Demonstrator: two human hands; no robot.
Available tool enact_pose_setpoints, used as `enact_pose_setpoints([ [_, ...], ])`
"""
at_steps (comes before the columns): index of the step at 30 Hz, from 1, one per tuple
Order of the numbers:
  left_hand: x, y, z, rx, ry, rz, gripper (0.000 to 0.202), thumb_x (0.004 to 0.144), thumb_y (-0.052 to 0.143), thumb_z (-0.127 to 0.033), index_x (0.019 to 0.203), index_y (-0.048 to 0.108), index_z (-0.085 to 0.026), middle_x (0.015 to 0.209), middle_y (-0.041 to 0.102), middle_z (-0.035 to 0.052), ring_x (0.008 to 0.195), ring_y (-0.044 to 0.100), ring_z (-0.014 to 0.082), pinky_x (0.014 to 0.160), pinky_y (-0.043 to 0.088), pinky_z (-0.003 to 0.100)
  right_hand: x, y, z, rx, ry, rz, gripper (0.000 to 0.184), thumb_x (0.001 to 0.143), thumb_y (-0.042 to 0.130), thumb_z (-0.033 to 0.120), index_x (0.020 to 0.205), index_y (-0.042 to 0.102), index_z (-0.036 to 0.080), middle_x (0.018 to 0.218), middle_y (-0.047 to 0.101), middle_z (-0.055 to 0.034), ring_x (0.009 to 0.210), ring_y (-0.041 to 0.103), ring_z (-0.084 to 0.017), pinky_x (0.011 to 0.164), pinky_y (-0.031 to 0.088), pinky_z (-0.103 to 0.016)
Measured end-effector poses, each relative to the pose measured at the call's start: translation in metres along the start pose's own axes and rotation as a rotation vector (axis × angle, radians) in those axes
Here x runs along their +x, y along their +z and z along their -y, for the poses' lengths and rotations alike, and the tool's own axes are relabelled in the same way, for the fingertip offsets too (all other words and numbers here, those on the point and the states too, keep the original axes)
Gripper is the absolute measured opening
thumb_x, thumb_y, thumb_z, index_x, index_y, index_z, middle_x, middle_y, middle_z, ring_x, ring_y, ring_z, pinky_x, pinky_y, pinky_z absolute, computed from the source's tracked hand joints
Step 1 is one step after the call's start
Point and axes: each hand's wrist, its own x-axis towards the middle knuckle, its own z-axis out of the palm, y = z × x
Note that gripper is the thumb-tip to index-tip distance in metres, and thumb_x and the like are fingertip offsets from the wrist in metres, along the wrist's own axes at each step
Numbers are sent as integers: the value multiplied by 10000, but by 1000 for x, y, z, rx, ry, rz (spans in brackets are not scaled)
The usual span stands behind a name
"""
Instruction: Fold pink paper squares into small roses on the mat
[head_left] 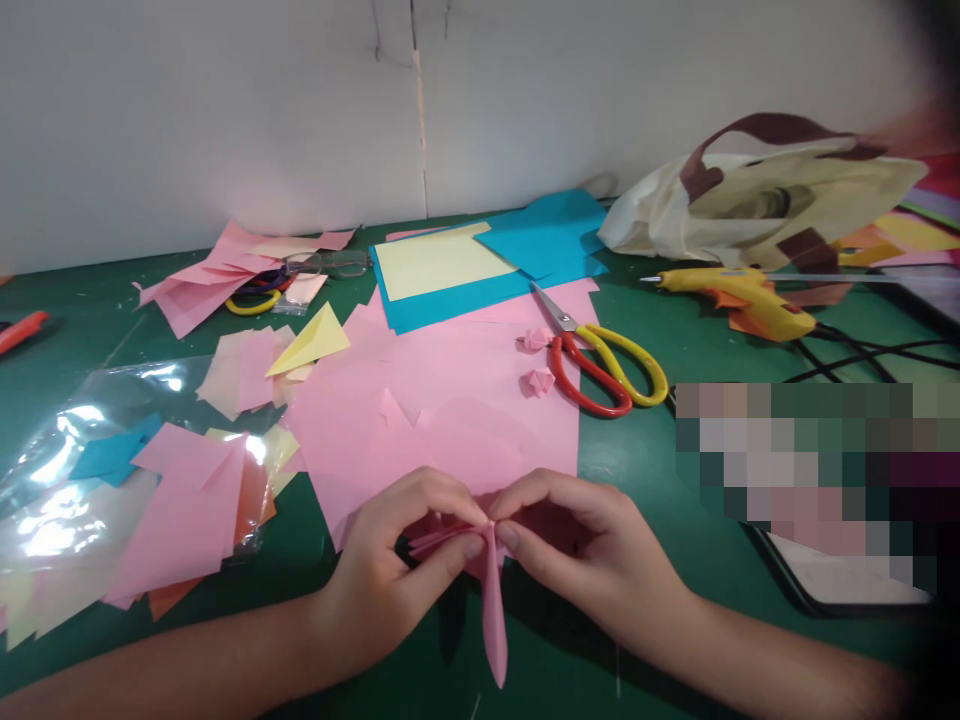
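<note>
A folded pink paper piece (493, 620) is pinched between both hands near the front of the table, one narrow pointed fold hanging down toward me. My left hand (409, 560) is closed on its left side, where several thin pleated layers show behind the thumb. With thumb and forefinger, my right hand (581, 540) grips it at the top, fingertips almost meeting the left ones. Under and beyond the hands lie large pink paper sheets (450, 400). Two small folded pink paper pieces (540, 381) rest by the red-and-yellow-handled scissors (592, 365).
Blue sheets (555, 235) and a cream sheet (442, 262) lie at the back. A yellow glue gun (750, 300) with black cables and a cloth bag (772, 190) are at right, above a tablet-like device (840, 590). Clear plastic (60, 450) with paper scraps covers the left.
</note>
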Motion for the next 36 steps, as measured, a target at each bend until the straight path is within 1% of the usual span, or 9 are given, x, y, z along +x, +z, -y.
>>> enact_pose_setpoints([
  [5,0,1,3,18,37,-14,140,770,616,-61,810,627,-195,778,613,2,639,559,85,554,451,177,0,1,-4,-23,4,-10,43,813,598,218,792,628,197,736,704,-20,702,678,-146,617,545,-226],
  [11,0,1,1,45,12,-17,128,763,616,-63,760,639,-189,766,623,1,659,581,88,563,457,174,0,1,-7,-95,-23,-32,52,793,596,164,784,636,195,766,709,-24,719,673,-142,636,535,-225],
  [16,0,2,-1,31,-211,-20,81,746,687,-204,801,629,-202,749,653,-19,672,603,99,611,487,183,0,0,-5,-149,-130,-54,68,794,608,144,778,643,201,776,692,-11,743,656,-115,668,521,-198],
  [18,1,2,-2,33,-292,36,105,741,697,-251,796,626,-198,740,666,-23,671,611,101,625,492,185,0,0,-4,-160,-138,-71,69,797,609,145,782,641,204,762,683,-5,717,649,-107,642,516,-189],
  [22,2,4,-2,29,-342,117,132,751,686,-291,736,609,-184,674,670,-28,635,613,102,615,493,190,-1,1,-4,-165,-95,-69,57,819,596,192,781,636,207,742,681,-11,688,647,-119,607,516,-207],
  [25,1,4,-1,45,-323,83,127,743,690,-276,718,606,-185,647,662,-28,604,603,102,590,491,193,-1,1,-4,-164,-78,-72,56,820,599,210,778,636,205,741,689,-16,685,651,-127,607,520,-219],
  [30,0,4,-1,80,-171,-105,91,727,693,-193,758,608,-200,765,668,-11,688,624,108,606,502,183,-1,1,-5,-204,-123,-87,59,818,596,181,783,640,198,736,689,-21,675,652,-121,585,519,-202],
  [33,0,3,-2,96,-44,-111,85,744,653,-122,713,627,-197,848,659,9,771,634,111,647,510,179,-1,1,-4,-250,-207,-112,57,809,607,153,793,638,198,720,680,-11,628,634,-100,556,511,-176],
  [36,0,3,-4,111,-6,-81,108,730,639,-85,712,642,-192,844,641,21,755,634,113,603,510,175,-2,2,-3,-294,-307,-133,88,777,631,110,793,638,196,720,678,-5,629,628,-89,574,511,-162],
])
